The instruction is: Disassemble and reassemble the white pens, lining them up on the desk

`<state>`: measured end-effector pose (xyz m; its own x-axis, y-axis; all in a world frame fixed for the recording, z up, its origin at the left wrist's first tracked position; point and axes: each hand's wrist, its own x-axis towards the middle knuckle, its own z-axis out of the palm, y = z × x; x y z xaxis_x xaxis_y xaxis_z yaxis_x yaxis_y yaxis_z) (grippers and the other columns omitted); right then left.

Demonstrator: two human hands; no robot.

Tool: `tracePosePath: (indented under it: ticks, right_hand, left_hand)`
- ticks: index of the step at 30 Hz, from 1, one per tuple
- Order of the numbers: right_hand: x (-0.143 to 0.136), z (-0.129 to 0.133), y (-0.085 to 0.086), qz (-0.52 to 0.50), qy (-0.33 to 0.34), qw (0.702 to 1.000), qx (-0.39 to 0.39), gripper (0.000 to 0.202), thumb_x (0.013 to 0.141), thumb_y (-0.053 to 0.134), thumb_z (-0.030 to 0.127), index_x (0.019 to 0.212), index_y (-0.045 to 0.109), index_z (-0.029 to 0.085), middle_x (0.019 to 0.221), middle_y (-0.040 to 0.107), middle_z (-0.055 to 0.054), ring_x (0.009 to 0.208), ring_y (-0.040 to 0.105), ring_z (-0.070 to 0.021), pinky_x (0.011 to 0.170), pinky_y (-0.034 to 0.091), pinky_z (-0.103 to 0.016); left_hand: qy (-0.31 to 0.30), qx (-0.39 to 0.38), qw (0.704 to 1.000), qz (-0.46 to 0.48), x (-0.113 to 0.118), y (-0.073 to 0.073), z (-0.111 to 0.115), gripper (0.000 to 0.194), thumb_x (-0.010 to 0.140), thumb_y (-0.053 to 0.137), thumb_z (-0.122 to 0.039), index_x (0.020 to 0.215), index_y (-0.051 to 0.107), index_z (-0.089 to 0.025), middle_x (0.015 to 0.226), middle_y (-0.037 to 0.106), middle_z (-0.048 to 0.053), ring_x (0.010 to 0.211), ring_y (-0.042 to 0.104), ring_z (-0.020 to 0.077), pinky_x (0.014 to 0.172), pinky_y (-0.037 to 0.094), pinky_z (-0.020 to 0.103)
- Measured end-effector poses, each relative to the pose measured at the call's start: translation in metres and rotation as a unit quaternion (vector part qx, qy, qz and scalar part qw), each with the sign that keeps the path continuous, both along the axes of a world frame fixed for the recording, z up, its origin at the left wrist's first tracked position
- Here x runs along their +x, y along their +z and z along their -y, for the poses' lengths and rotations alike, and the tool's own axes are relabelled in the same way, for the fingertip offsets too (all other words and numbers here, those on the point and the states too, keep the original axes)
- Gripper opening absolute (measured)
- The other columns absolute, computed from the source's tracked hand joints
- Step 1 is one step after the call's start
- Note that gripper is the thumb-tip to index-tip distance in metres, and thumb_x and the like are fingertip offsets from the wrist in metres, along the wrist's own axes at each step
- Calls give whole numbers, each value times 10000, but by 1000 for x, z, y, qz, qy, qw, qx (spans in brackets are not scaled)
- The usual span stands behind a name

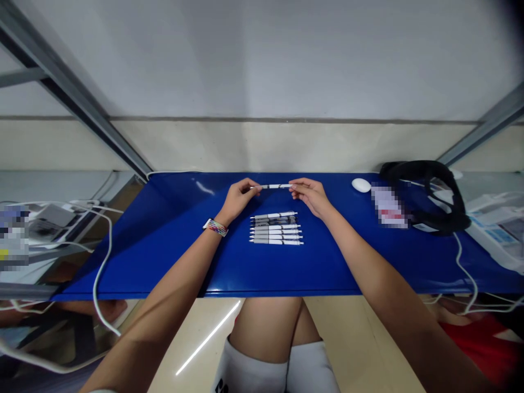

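You hold 1 white pen (275, 186) roughly level near the far edge of the blue bench (254, 278), the fingers (302, 182) of your left hand (238, 199) and right hand (311, 195) pinching opposite ends. Nearer you, more pens (278, 236) lie side by side. A white oval object (361, 185) rests rightward.

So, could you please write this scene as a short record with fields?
Left hand: holds one end of a white pen
Right hand: holds the pen's other end
Nearer the body: several pens side by side, tips to the left
Surface: blue table
Worn: multicoloured wristband
To the right: white oval object, black strap
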<state>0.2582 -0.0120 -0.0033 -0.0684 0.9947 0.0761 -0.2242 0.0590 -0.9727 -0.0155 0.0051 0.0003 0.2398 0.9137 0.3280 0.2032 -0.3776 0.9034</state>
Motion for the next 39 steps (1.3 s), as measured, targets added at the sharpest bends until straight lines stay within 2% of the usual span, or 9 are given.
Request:
tracePosePath:
  ticks: [2,4,9,11,13,15,22,28,39]
  right_hand:
    - [0,0,-1,1,1,1000,1,371,670,968,422,949,834,219,847,755,-50,754,665,-178,732,561,-355]
    - [-1,0,-1,3,1,1000,-1,367,672,966,419,948,832,218,845,751,-49,747,661,-176,727,559,-354]
    - [-3,1,2,-3,-9,1000,-3,364,646,975,404,918,831,211,818,744,-49,730,652,-172,714,548,-348]
    - [-3,1,3,-5,-12,1000,-6,367,633,976,402,914,832,213,814,744,-49,730,652,-173,714,546,-348]
    - [-2,1,3,-5,-12,1000,-7,370,636,969,405,924,831,217,821,745,-46,736,653,-174,718,547,-348]
    - [-1,1,2,-8,-10,1000,-6,368,653,956,407,942,829,217,834,744,-44,740,653,-172,722,546,-346]
    - [2,-1,4,-43,-32,998,-18,347,662,923,413,915,810,204,802,711,-41,719,630,-165,680,532,-327]
    - [1,-2,6,-78,-65,994,-39,347,634,933,415,860,789,195,746,683,-29,662,594,-144,626,512,-303]
    - [4,-4,1,-59,-124,991,-6,351,735,912,485,838,725,206,710,673,-32,615,585,-148,584,489,-304]
  left_hand:
    - [6,-21,999,-24,0,0,1,623,1019,551,-694,730,762,-183,664,715,71,665,655,191,746,519,341]
    - [9,-36,999,-30,0,0,2,728,1053,432,-724,693,757,-181,615,695,80,630,645,191,727,510,343]
    - [12,-4,1000,6,0,-1,2,429,896,801,-535,1171,731,-214,779,736,9,701,640,171,693,464,299]
    - [12,8,1000,12,-1,0,2,386,859,839,-483,1112,719,-217,800,730,6,703,622,164,694,457,297]
    - [20,11,1000,6,-2,0,1,322,922,758,-524,943,722,-205,799,730,25,720,618,168,714,463,306]
    - [34,7,999,-1,-3,0,0,405,971,677,-575,827,714,-198,782,726,37,739,620,174,739,471,315]
    - [61,-12,997,53,-4,-6,-7,361,860,805,-484,1074,781,-194,879,764,43,775,655,175,752,501,305]
    - [69,-27,994,79,-5,-7,-8,349,855,806,-445,1088,767,-189,839,749,38,756,659,170,747,514,308]
    - [69,-31,993,89,-6,-13,-12,371,870,777,-514,1013,776,-172,876,759,62,810,668,182,810,533,328]
